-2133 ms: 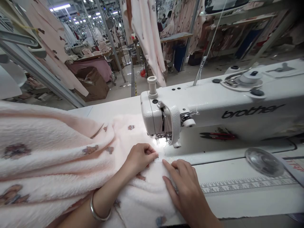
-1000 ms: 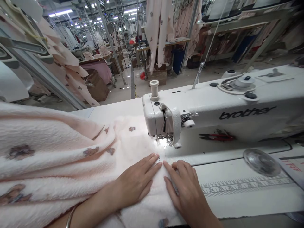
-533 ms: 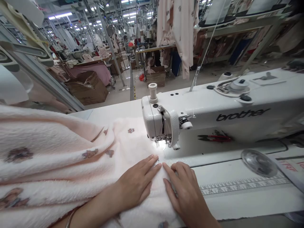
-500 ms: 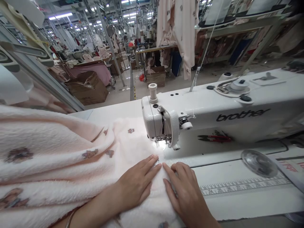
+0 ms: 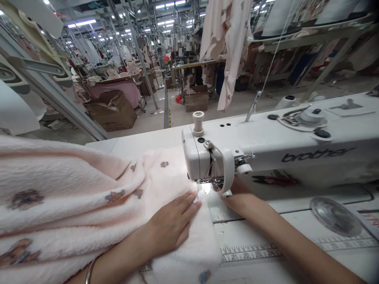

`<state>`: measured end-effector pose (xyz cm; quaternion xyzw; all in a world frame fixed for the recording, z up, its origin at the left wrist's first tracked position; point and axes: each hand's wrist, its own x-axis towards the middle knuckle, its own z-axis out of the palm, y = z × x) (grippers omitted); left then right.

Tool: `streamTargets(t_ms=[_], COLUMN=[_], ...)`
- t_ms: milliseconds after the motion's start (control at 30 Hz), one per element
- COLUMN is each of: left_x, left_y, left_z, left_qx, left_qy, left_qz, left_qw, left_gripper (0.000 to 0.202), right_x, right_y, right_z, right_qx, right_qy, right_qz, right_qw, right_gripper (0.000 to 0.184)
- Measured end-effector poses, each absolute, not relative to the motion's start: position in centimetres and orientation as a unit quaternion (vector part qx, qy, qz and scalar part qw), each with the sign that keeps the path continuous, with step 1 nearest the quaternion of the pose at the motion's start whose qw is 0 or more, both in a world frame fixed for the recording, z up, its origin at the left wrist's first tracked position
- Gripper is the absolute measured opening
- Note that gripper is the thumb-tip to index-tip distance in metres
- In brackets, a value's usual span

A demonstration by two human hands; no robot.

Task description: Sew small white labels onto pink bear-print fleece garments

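Lower centre of the frame: the pink fleece (image 5: 89,205) lies heaped across the left half of the worktop (image 5: 296,252), its bulk running off toward the left edge. Its free right-hand edge runs from the bottom centre up toward the presser foot (image 5: 209,184) of the sewing machine (image 5: 296,146).

- Left hand (image 5: 170,227): palm down on the fleece, fingers (image 5: 189,201) stretched out flat and close together, not gripping. The tips point up and right and lie just short of the foot, so this is the hand on the cloth. A bangle (image 5: 89,272) shows at the wrist, at the bottom edge.
- Right hand (image 5: 241,199): off the fleece. The forearm crosses the worktop from the lower right and the hand goes in behind the machine head, right of the foot. Its fingers are hidden by the guard — cannot tell whether they are spread or closed on anything.
- The fleece edge lies to the left of the right hand, with bare worktop and a printed ruler (image 5: 248,254) between them.
- Red-handled snips (image 5: 275,180) lie under the machine arm, just beyond the right hand — apart from it.
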<state>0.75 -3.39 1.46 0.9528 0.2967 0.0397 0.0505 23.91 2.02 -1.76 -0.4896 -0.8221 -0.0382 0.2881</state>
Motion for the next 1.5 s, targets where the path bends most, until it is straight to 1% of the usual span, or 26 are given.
streamTargets(t_ms=[100, 167, 267, 433, 700, 833, 1000, 1167, 1367, 1500], left_x=[0.7, 0.7, 0.6, 0.7, 0.6, 0.6, 0.7, 0.6, 0.6, 0.6], left_y=[-2.9, -2.8, -2.9, -2.7, -2.1, -2.0, -1.9, -1.8, -0.9, -0.1], left_z=[1.5, 1.4, 1.1, 1.1, 0.7, 0.8, 1.0, 1.0, 1.0, 0.9], left_qx=[0.955, 0.954, 0.951, 0.945, 0.943, 0.941, 0.938, 0.941, 0.938, 0.935], left_qy=[0.291, 0.291, 0.299, 0.314, 0.312, 0.312, 0.316, 0.310, 0.325, 0.336], left_qz=[0.038, 0.043, 0.050, 0.068, 0.087, 0.097, 0.105, 0.106, 0.092, 0.088], left_qw=[0.051, 0.055, 0.060, 0.066, 0.075, 0.089, 0.097, 0.088, 0.074, 0.074], left_gripper=[0.055, 0.058, 0.060, 0.058, 0.056, 0.057, 0.055, 0.053, 0.046, 0.046], right_x=[23.5, 23.1, 22.5, 21.9, 21.8, 21.8, 22.0, 22.0, 22.0, 22.0], right_y=[-1.6, -3.9, -5.3, -4.5, -4.4, -4.3, -4.4, -4.7, -4.5, -4.7], right_z=[-1.7, -2.0, -2.7, -3.0, -2.7, -2.9, -3.0, -3.0, -3.0, -3.3], right_qx=[-0.466, -0.448, -0.445, -0.469, -0.481, -0.480, -0.480, -0.489, -0.495, -0.512], right_qy=[-0.845, -0.859, -0.861, -0.845, -0.838, -0.836, -0.839, -0.836, -0.834, -0.827], right_qz=[-0.031, -0.032, -0.044, -0.041, -0.028, -0.024, -0.018, -0.023, -0.045, -0.016], right_qw=[0.261, 0.246, 0.242, 0.252, 0.257, 0.265, 0.255, 0.247, 0.238, 0.231], right_gripper=[0.052, 0.058, 0.055, 0.053, 0.061, 0.061, 0.060, 0.067, 0.065, 0.056])
